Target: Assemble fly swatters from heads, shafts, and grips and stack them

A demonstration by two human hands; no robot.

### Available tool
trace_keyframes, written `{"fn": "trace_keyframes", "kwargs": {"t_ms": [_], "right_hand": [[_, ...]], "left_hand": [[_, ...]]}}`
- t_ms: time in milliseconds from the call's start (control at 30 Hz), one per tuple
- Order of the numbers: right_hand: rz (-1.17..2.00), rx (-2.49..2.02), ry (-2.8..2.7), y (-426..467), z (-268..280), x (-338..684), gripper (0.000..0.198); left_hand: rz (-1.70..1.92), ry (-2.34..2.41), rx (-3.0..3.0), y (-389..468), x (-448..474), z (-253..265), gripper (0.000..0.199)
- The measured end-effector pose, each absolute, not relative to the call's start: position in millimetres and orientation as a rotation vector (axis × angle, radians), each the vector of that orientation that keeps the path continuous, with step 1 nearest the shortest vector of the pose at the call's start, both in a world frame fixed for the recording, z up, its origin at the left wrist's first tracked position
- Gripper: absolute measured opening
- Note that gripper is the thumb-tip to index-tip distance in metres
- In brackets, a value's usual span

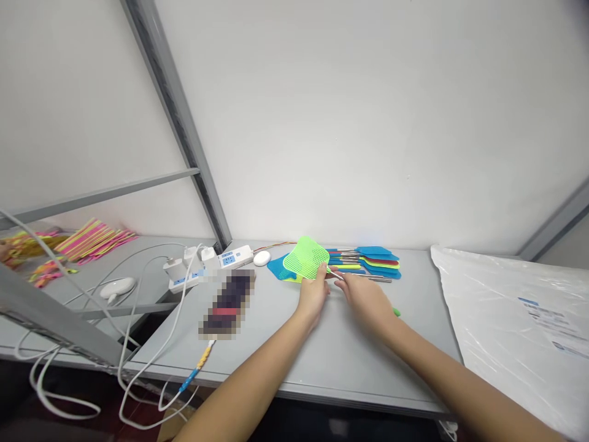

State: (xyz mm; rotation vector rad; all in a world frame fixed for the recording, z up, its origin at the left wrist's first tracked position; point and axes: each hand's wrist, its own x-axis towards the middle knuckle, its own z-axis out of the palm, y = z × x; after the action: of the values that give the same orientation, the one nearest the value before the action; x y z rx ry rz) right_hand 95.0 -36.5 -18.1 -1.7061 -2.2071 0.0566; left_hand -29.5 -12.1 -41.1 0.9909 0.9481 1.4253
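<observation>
A bright green fly swatter [305, 256] is held up over the desk, its perforated square head toward the left and its thin metal rod running right. My left hand [315, 294] is closed on it at the base of the head. Around the rod my right hand [363, 298] is closed; a green handle end [396, 312] shows past that hand. Behind lie several more fly swatters [375, 252] in a pile, mostly blue, with red and yellow-green ones among them. Blue swatter heads [278, 267] stick out to the left, partly hidden by the green one.
Left on the desk [276, 344] lie a blurred-out phone-like object [227, 307] with a cable, a white power strip [235, 256] with plugs, and a round white device [262, 258]. A large white plastic bag [510, 313] covers the right side. Pink-yellow striped items [94, 239] lie beyond the metal frame [179, 123].
</observation>
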Motion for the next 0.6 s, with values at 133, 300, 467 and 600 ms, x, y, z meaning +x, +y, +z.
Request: {"fn": "trace_keyframes", "kwargs": {"t_ms": [133,300,467,600], "right_hand": [[0.125,-1.552,-2.219,-38.6,-19.5,104.5,0.027],[0.335,-1.488,-2.228,-44.2,-30.9,126.1,0.039],[0.478,-1.473,-2.180,-48.8,-49.7,120.7,0.036],[0.492,-1.490,-2.128,-51.5,-58.8,110.0,0.034]], "left_hand": [[1.511,0.908,0.968,-4.3,-43.4,-30.9,0.042],[1.633,0.909,0.866,8.7,-61.4,-29.0,0.039],[1.559,0.933,0.956,7.4,-59.3,-35.8,0.040],[1.486,0.883,0.989,4.3,-55.1,-35.7,0.044]]}}
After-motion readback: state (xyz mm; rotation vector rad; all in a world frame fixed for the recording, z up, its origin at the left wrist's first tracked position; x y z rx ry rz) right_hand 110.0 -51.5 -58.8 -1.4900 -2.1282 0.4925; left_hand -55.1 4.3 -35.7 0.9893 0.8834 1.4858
